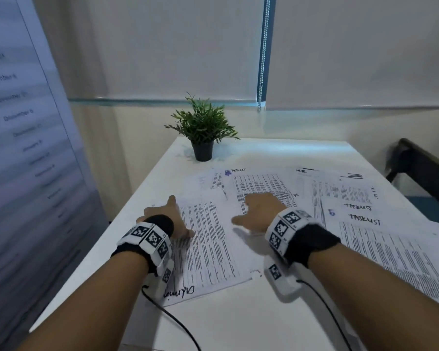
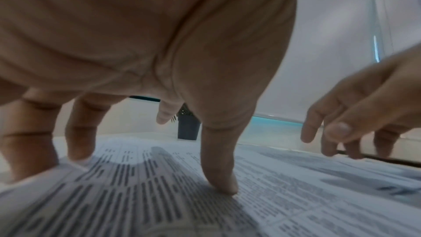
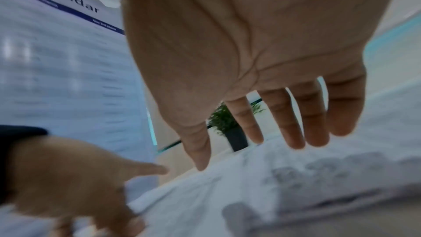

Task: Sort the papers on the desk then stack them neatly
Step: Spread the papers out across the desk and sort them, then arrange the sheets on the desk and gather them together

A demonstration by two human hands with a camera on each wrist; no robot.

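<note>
Several printed sheets lie scattered over the white desk point(image 1: 238, 320). Nearest me lies a sheet point(image 1: 211, 249) with "Admin" handwritten at its near end. My left hand point(image 1: 179, 216) is spread at this sheet's left edge, its thumb point(image 2: 218, 177) pressing down on the print and its other fingers point(image 2: 77, 141) against the edge. My right hand point(image 1: 259, 211) hovers just above the overlapping "TASKLIST" sheets point(image 1: 261, 183), fingers point(image 3: 296, 123) straight and holding nothing. More handwritten-titled sheets point(image 1: 360, 211) overlap to the right.
A small potted plant point(image 1: 203, 133) stands at the desk's far edge. A tall calendar banner point(image 1: 23, 122) rises close on the left. A dark chair point(image 1: 421, 168) sits at the right. Thin black cables point(image 1: 175, 317) trail from my wristbands over the near desk.
</note>
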